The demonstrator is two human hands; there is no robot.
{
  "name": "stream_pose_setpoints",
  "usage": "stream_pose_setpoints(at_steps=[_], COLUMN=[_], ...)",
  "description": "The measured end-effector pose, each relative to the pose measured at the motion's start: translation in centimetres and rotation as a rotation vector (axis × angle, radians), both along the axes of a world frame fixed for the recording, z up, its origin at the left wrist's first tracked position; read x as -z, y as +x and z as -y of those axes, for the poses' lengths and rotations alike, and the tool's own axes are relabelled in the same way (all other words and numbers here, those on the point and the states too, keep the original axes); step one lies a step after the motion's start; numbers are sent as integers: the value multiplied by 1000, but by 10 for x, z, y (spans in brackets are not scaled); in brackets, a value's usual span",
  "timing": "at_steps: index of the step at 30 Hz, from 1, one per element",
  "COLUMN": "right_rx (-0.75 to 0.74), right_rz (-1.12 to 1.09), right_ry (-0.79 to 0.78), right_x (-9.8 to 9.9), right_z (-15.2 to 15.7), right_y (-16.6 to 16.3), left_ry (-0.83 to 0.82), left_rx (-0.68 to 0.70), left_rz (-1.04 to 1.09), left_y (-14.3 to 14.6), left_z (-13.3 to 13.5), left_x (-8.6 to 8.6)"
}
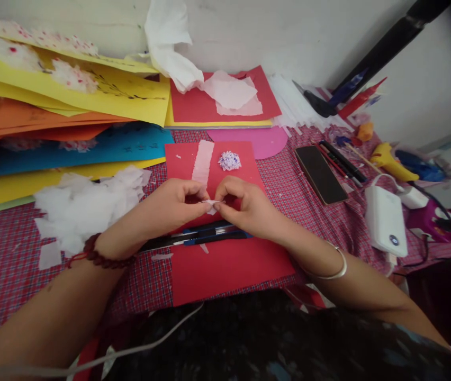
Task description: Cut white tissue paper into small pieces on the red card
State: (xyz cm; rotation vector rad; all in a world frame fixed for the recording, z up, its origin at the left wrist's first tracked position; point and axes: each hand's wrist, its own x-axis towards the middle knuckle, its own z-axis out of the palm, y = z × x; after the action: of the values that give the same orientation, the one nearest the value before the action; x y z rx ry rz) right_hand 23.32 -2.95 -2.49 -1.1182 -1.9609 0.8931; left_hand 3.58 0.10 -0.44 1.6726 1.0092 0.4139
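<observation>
A small piece of white tissue paper (pixel 212 206) is pinched between the fingertips of my left hand (pixel 173 203) and my right hand (pixel 245 203), above a red paper sheet (pixel 229 270). Just beyond my fingers, a strip of white tissue (pixel 203 161) and a purple-and-white paper flower (pixel 229 160) lie on the red paper. Under my hands rest dark pens or cutters (pixel 205 233), some with blue parts; my hands partly cover them. To the left of my left hand sits a pile of white tissue pieces (pixel 86 206).
Yellow, orange and blue sheets (pixel 130 143) with tissue flowers are stacked at the left. A phone (pixel 321 174), pens (pixel 342 163) and a white power bank (pixel 386 219) lie to the right. More tissue (pixel 233 92) sits on red paper at the back. A cable (pixel 138 349) crosses the front.
</observation>
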Motion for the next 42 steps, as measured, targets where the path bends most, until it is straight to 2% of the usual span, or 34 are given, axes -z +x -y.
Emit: stream_pose_setpoints(at_steps=[2, 4, 7, 9, 11, 14, 16, 19, 22, 25, 28, 32, 36, 42], right_rx=[-6, -79, -330, -391, -400, -374, -329, -266, -285, -316, -320, -338, -331, -327], right_rz=[14, 94, 398, 549, 616, 578, 444, 76, -329, -565, -682, -784, -803, -787], right_ry=[13, 29, 46, 72, 82, 21, -91, -355, -672, -865, -937, -948, -963, -976], right_x=[-5, -13, -22, -22, -20, -20, -22, -24, -19, -9, -1, 3, 1, -1], right_z=[2, 5, 13, 19, 22, 21, 17, 9, 5, 4, 4, 1, -1, 0], right_y=[2, 4, 2, -3, -7, -8, -3, 7, 12, 11, 9, 10, 11, 11], left_ry=[-24, -73, -194, -284, -369, -445, -457, -445, -461, -505, -518, -510, -493, -483], left_rx=[-108, -337, -671, -781, -829, -831, -803, -757, -756, -788, -761, -673, -577, -568], left_rz=[71, 274, 642, 808, 908, 995, 1025, 1035, 1022, 994, 965, 909, 882, 846], left_y=[-5, -12, -26, -34, -39, -39, -38, -36, -36, -36, -37, -39, -39, -39], left_z=[-4, -11, -24, -31, -36, -37, -36, -35, -34, -34, -34, -33, -31, -29], left_x=[-4, -9, -16, -18, -17, -14, -12, -12, -13, -14, -12, -9, -8, -10])
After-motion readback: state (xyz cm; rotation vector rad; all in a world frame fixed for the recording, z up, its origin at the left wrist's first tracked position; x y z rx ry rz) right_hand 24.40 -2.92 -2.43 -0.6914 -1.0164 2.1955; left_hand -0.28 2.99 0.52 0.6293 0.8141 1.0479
